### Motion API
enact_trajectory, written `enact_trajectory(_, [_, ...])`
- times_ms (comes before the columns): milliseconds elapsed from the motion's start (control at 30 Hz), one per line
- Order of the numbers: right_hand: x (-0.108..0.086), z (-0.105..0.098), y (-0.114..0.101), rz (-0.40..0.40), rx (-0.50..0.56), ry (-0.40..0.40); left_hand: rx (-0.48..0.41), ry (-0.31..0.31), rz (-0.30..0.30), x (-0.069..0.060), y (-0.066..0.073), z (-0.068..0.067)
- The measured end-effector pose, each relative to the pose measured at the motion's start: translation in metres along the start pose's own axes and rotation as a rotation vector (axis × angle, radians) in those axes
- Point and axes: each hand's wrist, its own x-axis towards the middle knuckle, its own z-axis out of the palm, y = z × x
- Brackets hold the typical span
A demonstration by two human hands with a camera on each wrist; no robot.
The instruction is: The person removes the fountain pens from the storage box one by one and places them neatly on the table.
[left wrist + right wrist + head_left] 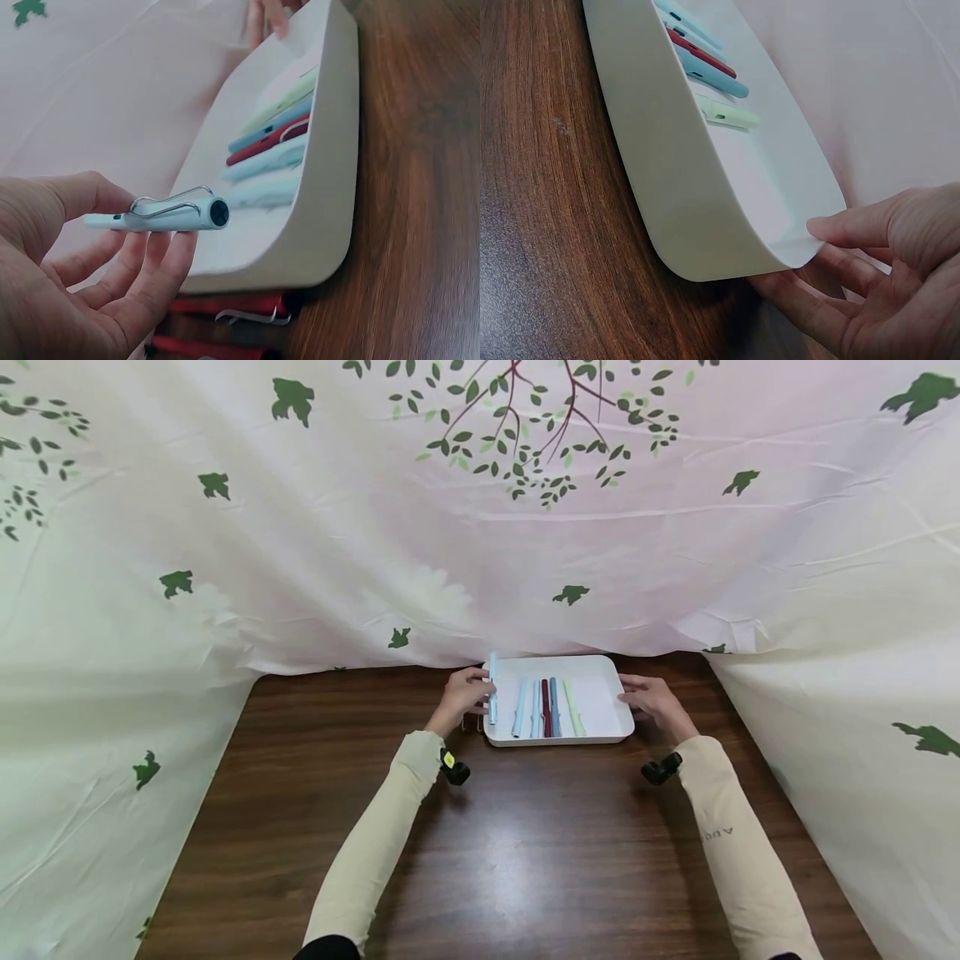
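My left hand [461, 697] pinches a light blue pen [169, 216] between thumb and fingers, over the left end of the white tray [600, 693]. In the left wrist view the pen's clip and dark round end show. Inside the tray lie several pens side by side: two light blue ones, a dark red pen [546, 708], a darker blue pen [555, 707] and a pale green pen [731, 115]. My right hand [885, 270] grips the tray's right end, thumb on the rim and fingers outside and under it.
Two red pens [255, 304] with metal clips lie on the brown wooden table [495, 843], against the tray's left end and partly hidden by my left hand. A patterned cloth [450, 527] hangs behind the table and along both sides.
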Motion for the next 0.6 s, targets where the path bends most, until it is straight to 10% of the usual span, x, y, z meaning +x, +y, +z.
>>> enact_trajectory(600, [0.001, -0.001, -0.003, 0.043, -0.023, 0.015, -0.011, 0.1, -0.081, -0.006, -0.017, -0.047])
